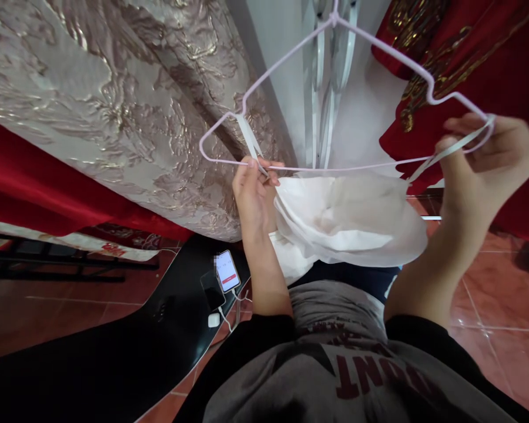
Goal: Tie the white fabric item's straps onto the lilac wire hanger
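Note:
A pale lilac wire hanger hangs in front of me, hook at the top. A white sheer garment droops below its bottom bar. My left hand pinches the garment's left strap at the bar, near the hanger's left shoulder. My right hand is closed on the right strap, stretched over the hanger's right end.
A beige brocade cloth with gold pattern hangs at the left over red fabric. Red embroidered garments hang at the right. A phone on a charging cable lies on a black surface. The floor has red tiles.

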### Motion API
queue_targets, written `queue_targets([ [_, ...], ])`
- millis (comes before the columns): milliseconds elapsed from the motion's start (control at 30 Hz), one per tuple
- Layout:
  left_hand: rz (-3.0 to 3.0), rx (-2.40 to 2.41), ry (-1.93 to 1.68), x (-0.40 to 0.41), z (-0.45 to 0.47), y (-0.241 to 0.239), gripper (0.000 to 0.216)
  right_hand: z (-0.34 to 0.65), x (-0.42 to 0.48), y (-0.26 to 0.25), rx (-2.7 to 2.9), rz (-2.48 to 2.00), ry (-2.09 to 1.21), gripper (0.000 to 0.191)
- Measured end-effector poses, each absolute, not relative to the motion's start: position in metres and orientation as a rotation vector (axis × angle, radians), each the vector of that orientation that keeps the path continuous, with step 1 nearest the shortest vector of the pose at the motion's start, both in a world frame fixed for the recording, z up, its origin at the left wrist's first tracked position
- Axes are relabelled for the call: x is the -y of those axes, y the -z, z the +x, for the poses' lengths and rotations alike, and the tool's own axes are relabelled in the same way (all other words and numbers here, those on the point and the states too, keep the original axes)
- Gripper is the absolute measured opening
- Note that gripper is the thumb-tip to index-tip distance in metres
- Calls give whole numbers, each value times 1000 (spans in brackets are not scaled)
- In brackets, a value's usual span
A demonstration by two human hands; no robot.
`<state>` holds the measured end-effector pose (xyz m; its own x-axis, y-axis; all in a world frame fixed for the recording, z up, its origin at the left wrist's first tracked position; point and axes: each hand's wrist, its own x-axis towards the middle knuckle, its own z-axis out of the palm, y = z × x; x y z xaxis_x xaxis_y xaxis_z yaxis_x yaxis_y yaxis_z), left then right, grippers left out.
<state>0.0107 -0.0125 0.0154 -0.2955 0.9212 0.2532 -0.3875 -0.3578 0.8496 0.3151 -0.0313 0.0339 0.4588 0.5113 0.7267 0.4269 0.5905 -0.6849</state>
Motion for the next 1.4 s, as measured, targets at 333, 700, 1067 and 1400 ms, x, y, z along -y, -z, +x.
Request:
queue_targets([
  [333, 977, -805, -1856, 9, 5, -13, 35, 285, 47, -111, 1560, -1533, -122, 34],
  [700, 894, -910, -1802, 16, 11, -24, 40, 270, 33, -103, 1683, -1272, 36, 42],
  [1067, 1010, -831, -1739, 11, 3, -12, 34, 255, 33, -76, 1596, -757, 160, 45],
  [1400, 1229, -893, -1650, 19, -7, -4, 28, 215, 43, -8, 1696, -1054, -457, 32],
])
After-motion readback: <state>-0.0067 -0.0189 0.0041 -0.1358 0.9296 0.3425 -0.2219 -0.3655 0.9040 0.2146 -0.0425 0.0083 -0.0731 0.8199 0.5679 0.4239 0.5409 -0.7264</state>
